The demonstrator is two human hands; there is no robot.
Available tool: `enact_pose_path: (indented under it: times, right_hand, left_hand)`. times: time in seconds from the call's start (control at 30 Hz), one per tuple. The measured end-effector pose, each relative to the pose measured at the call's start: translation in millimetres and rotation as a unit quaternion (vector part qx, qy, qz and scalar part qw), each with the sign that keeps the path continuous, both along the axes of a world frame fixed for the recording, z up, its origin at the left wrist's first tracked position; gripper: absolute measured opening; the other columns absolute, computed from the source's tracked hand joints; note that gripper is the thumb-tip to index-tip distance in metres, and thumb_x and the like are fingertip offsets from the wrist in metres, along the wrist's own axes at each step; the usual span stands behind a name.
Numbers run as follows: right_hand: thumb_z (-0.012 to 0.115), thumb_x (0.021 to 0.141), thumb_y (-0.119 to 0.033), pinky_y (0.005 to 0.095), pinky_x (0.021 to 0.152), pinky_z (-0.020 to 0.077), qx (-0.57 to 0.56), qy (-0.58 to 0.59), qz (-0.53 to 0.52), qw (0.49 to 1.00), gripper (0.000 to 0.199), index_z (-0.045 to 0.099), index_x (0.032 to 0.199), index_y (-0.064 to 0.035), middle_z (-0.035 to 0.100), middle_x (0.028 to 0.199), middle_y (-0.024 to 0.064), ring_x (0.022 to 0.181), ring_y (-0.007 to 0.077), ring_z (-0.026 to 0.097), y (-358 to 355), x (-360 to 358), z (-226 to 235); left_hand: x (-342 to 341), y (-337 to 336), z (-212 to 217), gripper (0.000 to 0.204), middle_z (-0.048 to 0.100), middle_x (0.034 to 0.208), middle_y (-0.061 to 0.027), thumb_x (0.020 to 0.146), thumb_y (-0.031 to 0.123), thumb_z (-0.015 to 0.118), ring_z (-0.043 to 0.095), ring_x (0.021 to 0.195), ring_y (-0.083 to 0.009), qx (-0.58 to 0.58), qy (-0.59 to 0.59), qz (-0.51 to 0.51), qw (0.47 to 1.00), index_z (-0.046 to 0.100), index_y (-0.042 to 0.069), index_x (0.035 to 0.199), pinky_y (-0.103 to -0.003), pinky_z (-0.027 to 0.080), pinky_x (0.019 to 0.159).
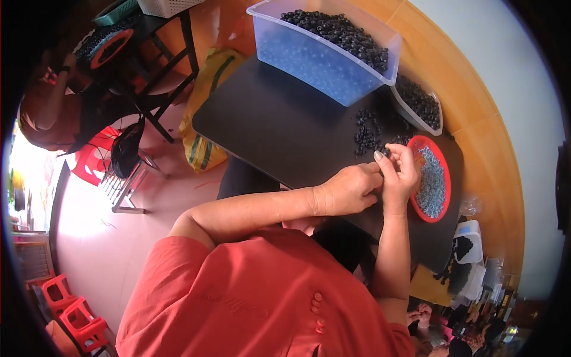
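Observation:
My right hand (pixel 398 174) is raised over the right part of the dark table (pixel 267 128), pinching a small black round piece (pixel 386 153) between thumb and fingertips. Right beside it, my left hand (pixel 351 189) is closed, its fingertips bent in toward the right hand; whatever they grip is hidden. Loose black pieces (pixel 367 134) lie scattered just beyond my hands. Close to the right hand's outer side is a red basin (pixel 447 178) with many tiny grey-blue bits (pixel 429 185) in it.
A translucent bin (pixel 315 68) heaped with black pieces stands on the table's far side, with a pale bowl (pixel 436 128) of similar pieces beside it. Left of the table are a yellow bag (pixel 205 113), a metal stool (pixel 128 184) and a person (pixel 50 116) at another table.

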State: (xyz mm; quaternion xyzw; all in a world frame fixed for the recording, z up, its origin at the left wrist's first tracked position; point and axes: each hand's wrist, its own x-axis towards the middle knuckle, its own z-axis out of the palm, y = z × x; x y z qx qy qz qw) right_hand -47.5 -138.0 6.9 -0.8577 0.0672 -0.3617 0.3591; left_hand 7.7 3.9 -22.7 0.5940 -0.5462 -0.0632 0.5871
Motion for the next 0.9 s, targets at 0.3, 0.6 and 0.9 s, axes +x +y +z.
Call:
enact_pose_path:
  times: [0.3, 0.6, 0.9]
  right_hand:
    - [0.07, 0.084, -0.001, 0.0211, 0.062, 0.0431, 0.172, -0.025, 0.051, 0.983, 0.017, 0.064, 0.1, 0.0011, 0.06, 0.084, 0.0011, 0.071, 0.007, 0.055, 23.9, 30.9, 79.0]
    - [0.072, 0.083, -0.008, 0.0256, 0.065, 0.0483, 0.055, -0.112, -0.006, 0.992, 0.027, 0.069, 0.109, -0.0002, 0.066, 0.079, 0.0028, 0.069, 0.0091, 0.058, -29.6, 111.0, 101.1]
    - [0.057, 0.083, -0.004, 0.0458, 0.091, 0.0471, -0.22, 0.117, -0.019, 0.968, 0.032, 0.058, 0.116, -0.0035, 0.062, 0.109, 0.0221, 0.107, 0.0423, 0.059, -48.0, 132.5, 29.0]
  left_hand:
    - [-0.9, 7.1, 2.7, 0.017, 0.055, 0.092, -0.0133, 0.077, 0.006, 0.071, 0.061, 0.079, -0.0313, 0.035, -0.003, -0.006, 0.999, 0.063, -0.001, 0.091, -0.041, 0.05, 0.068]
    - [-0.8, 14.0, 13.2, 0.016, 0.055, 0.091, -0.0119, 0.08, 0.004, 0.069, 0.061, 0.078, -0.0269, 0.074, 0.064, -0.042, 0.994, 0.065, -0.002, 0.093, -0.036, 0.05, 0.067]
    - [-0.5, 10.8, 10.3, 0.018, 0.055, 0.091, -0.0122, 0.078, 0.004, 0.071, 0.059, 0.083, -0.0311, 0.048, -0.003, -0.041, 0.998, 0.064, -0.001, 0.093, -0.04, 0.05, 0.071]
